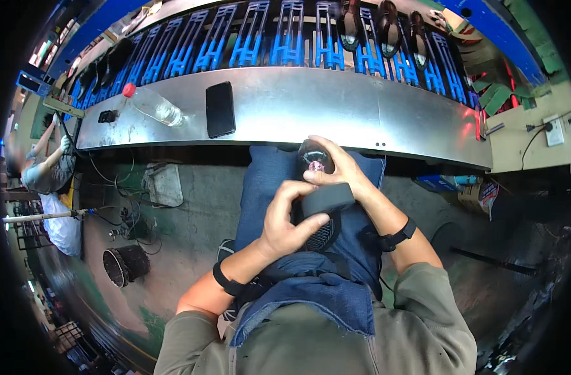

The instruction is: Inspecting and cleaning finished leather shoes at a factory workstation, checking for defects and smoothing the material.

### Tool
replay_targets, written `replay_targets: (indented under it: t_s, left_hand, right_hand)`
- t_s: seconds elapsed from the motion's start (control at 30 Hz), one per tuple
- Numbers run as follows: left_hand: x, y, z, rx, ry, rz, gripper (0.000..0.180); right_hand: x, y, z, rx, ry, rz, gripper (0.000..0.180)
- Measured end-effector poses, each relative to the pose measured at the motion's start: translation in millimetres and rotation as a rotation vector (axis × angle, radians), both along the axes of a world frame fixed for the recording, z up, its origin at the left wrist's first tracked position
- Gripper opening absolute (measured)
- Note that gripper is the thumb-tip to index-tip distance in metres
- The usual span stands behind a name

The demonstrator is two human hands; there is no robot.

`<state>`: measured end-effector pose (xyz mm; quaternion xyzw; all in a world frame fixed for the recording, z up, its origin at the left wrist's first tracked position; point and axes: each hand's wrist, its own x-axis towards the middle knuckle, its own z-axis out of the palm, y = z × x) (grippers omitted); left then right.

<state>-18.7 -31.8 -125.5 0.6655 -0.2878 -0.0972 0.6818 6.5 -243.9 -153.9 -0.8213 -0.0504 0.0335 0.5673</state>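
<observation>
Above my lap I hold a dark, glossy shoe (308, 153) with a pinkish patch showing. My right hand (343, 170) wraps round its far end, thumb across the near side. My left hand (284, 220) is closed on a thick, matte dark grey curved piece (329, 199), its thumb along the near edge and its fingers partly hidden behind. Whether this piece is part of the shoe or a separate block, I cannot tell. Just below it shows a black textured surface (323, 234). A blue denim apron (257, 187) covers my lap.
Ahead runs a metal ledge (285, 103) with a black phone (220, 110), a clear red-capped bottle (154, 105) and a small black object (107, 116). Beyond it, blue racks (250, 45) carry several dark shoes (390, 28). A black bucket (126, 265) and another person (48, 165) are at left.
</observation>
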Motion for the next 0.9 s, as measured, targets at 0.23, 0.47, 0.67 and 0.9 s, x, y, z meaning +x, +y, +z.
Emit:
replay_targets:
  t_s: [0.23, 0.47, 0.67, 0.9]
  left_hand:
    - [33.8, -12.9, -7.5, 0.120, 0.039, 0.128, 0.056]
    - [74.3, -31.1, -17.2, 0.109, 0.369, 0.133, 0.048]
    - [98.0, -32.5, -13.4, 0.321, 0.191, 0.056, 0.050]
    - [121.3, -35.9, -2.5, 0.381, 0.060, -0.128, 0.050]
  right_hand:
    - [-22.7, -29.4, 25.8, 0.257, -0.039, -0.147, 0.054]
    - [-5.7, -5.9, 21.3, 0.109, 0.005, -0.261, 0.046]
    - [5.5, -13.3, 12.1, 0.180, 0.078, -0.271, 0.047]
    - [9.3, -28.6, 4.4, 0.380, 0.295, -0.244, 0.071]
